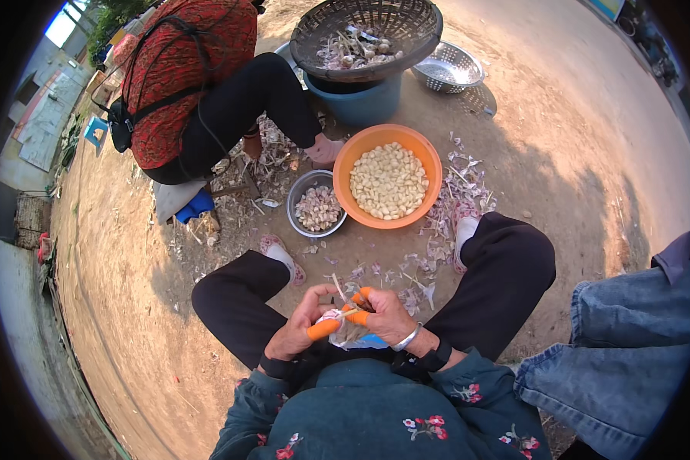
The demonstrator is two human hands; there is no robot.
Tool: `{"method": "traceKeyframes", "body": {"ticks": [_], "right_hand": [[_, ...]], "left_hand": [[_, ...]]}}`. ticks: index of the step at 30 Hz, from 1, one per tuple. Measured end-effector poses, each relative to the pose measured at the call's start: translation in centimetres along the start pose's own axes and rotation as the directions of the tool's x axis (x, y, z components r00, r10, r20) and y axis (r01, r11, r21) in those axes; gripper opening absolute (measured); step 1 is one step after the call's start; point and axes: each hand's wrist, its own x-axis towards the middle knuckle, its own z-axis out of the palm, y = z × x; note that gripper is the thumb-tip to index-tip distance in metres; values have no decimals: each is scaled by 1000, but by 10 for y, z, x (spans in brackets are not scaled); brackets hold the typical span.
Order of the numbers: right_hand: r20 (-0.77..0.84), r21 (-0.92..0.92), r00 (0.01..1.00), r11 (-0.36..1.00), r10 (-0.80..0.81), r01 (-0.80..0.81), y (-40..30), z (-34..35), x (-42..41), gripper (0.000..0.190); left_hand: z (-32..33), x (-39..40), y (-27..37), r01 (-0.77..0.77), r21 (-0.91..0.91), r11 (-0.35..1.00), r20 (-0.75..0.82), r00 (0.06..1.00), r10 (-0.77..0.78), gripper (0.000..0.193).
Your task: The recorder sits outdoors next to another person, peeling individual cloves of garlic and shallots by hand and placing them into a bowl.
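My left hand [299,330], an orange finger cot on its thumb, holds a garlic bulb [330,315] with whitish-pink skin above my lap. Close against it is my right hand [388,316], with orange cots on its thumb and a finger and a silver bangle at the wrist. Its covered fingertips pinch the bulb's dry stalk [349,313]. Something small and dark shows between the hands; I cannot tell what it is. Beyond them, an orange basin [345,190] holds many peeled garlic cloves [389,181]. A metal bowl [316,233] beside it contains unpeeled cloves [318,208].
A woven basket [420,23] of garlic bulbs [359,49] rests on a blue tub [356,103]. To its right lies a metal colander [448,66]. Garlic skins [466,178] litter the ground. A co-worker [190,86] sits at left; jeans-clad legs [627,339] are at right.
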Motion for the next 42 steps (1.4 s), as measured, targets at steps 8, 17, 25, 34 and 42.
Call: {"method": "traceKeyframes", "body": {"ticks": [8,17,25,34,42], "right_hand": [[-102,-348,989,927,107,-137,2,0,4,23],[-156,-379,974,900,166,-214,30,-4,16,26],[-134,-124,983,982,122,-139,19,-1,16,23],[-144,-126,989,991,14,-32,18,-2,12,24],[-95,-349,992,931,82,-110,9,-1,13,21]], "left_hand": [[5,-5,-3,-37,-47,998,46,998,39,71],[-7,-8,-20,17,-250,968,-38,999,-27,48],[-18,-3,-21,-111,-261,959,-182,981,64,35],[-20,-2,-15,-203,-168,965,-260,953,156,37],[-8,5,-14,-326,-242,914,-212,937,278,47]]}}
